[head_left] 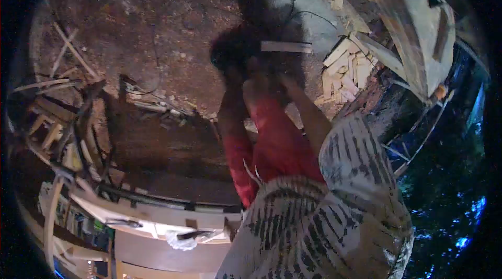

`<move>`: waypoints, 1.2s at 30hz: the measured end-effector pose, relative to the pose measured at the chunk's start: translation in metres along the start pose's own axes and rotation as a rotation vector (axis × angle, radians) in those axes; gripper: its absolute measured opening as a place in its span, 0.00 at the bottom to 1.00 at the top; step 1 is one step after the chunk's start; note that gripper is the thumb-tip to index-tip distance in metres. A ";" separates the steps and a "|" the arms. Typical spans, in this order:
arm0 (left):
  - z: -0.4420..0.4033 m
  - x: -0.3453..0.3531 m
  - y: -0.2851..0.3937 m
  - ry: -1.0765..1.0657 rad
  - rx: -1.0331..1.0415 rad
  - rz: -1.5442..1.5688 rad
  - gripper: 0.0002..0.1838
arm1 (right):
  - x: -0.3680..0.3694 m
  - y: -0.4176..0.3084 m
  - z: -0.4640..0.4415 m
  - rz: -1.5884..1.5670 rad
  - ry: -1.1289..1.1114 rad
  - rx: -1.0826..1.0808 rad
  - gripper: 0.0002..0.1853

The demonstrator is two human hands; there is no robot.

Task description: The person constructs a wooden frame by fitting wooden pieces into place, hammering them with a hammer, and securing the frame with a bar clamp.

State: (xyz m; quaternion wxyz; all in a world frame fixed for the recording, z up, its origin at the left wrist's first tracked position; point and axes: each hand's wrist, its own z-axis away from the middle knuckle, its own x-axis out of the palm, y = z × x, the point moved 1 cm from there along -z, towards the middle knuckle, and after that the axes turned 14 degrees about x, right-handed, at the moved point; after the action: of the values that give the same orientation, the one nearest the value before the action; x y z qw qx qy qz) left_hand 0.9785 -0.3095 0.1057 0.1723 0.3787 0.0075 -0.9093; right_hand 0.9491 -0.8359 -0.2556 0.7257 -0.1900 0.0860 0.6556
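Note:
My right forearm comes out of a striped sleeve (350, 148) and reaches forward beside my red shorts (277, 138). My right hand (286, 81) is in deep shadow near my bare knee (256, 89); its fingers are too dark and blurred to make out. A short pale wood strip (286, 47) lies crosswise just beyond this hand. Whether the hand touches the strip cannot be seen. I cannot make out my left hand in the view.
Wood offcuts (348, 72) are heaped at the right, beside a large plank (418, 38). Sticks and a wooden frame (57, 117) stand at left. Tools (125, 223) lie on a bench (162, 216) at lower left. Brown debris covers the ground (136, 28); dark cords cross it.

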 end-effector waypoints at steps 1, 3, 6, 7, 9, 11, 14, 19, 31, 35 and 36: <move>-0.022 0.019 -0.006 -0.011 -0.033 -0.011 0.45 | 0.021 -0.005 -0.048 0.032 0.002 0.007 0.19; -0.062 0.061 -0.014 -0.031 -0.103 -0.028 0.46 | 0.063 -0.012 -0.142 0.085 0.014 0.021 0.20; -0.118 0.113 -0.018 -0.036 -0.186 -0.048 0.47 | 0.131 -0.015 -0.266 0.156 0.037 0.070 0.22; -0.134 0.127 -0.019 -0.038 -0.213 -0.048 0.47 | 0.149 -0.011 -0.299 0.173 0.041 0.092 0.22; -0.164 0.148 -0.021 -0.031 -0.249 -0.042 0.48 | 0.186 -0.005 -0.354 0.216 0.071 0.142 0.23; -0.188 0.163 -0.024 -0.022 -0.274 -0.039 0.49 | 0.212 0.003 -0.385 0.236 0.082 0.178 0.24; -0.204 0.174 -0.034 -0.022 -0.274 -0.042 0.50 | 0.231 0.017 -0.397 0.209 0.100 0.198 0.26; -0.164 0.162 -0.044 -0.021 -0.195 -0.010 0.53 | 0.188 0.049 -0.328 -0.082 0.002 0.171 0.28; 0.081 0.134 -0.279 0.458 -0.547 -0.046 0.58 | -0.098 0.076 0.326 -0.653 -1.263 0.005 0.41; 0.123 0.104 -0.384 0.778 -1.018 -0.187 0.43 | -0.057 0.060 0.591 -0.510 -1.333 0.004 0.47; 0.148 0.081 -0.395 0.834 -1.017 -0.116 0.44 | -0.035 0.051 0.662 -0.413 -1.226 -0.084 0.49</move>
State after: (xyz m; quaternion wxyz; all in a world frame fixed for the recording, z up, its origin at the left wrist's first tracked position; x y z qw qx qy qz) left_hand 0.6983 0.0158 0.1091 0.2630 0.5694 0.5228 -0.5773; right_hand 0.8124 -0.6072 0.3538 0.7464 0.1780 -0.4078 0.4950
